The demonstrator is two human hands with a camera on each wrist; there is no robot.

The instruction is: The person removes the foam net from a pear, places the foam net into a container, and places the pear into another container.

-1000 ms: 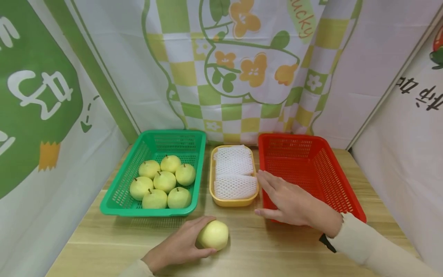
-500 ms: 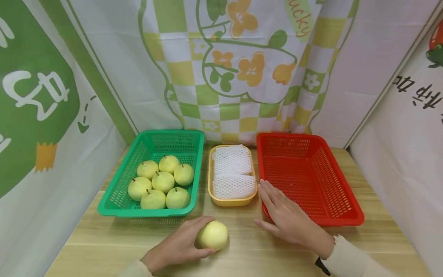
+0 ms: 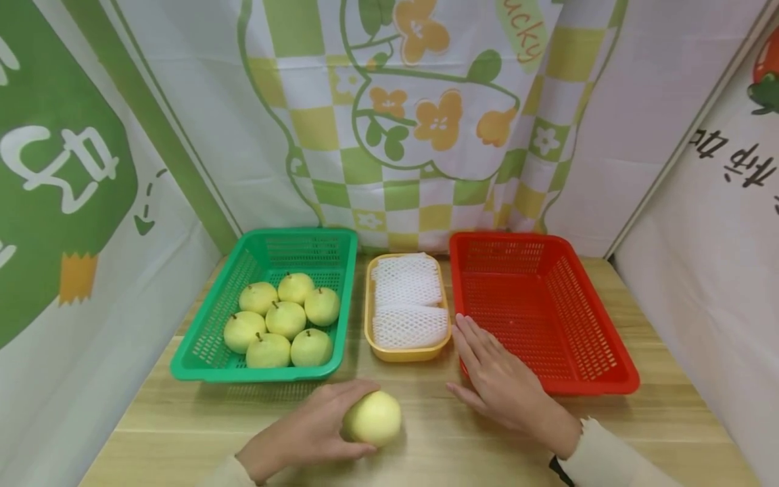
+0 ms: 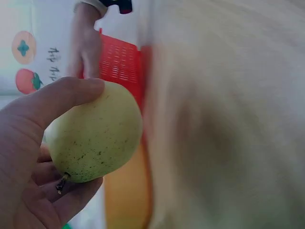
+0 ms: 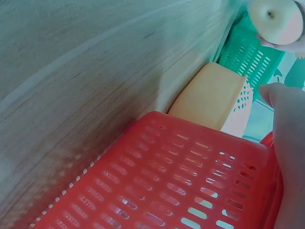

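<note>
My left hand (image 3: 313,429) grips a pale yellow-green round pear (image 3: 373,419) in front of the baskets, thumb on the near side and fingers around the far side. In the left wrist view the pear (image 4: 97,136) shows brown specks and a dark stem. My right hand (image 3: 508,389), fingers straight, lies over the near left corner of the red basket (image 3: 599,304) and holds nothing. Between the baskets stands a yellow tray (image 3: 404,355) with white foam net sleeves (image 3: 410,325) inside.
At the left, a green basket (image 3: 203,365) holds several pears (image 3: 286,319). All the containers stand on a wooden table (image 3: 426,453). Printed curtains (image 3: 395,189) hang behind it, and white walls rise at both sides.
My right hand has moved slightly nearer to me along the red basket's front left corner. My left hand keeps hold of the pear in nearly the same place.
</note>
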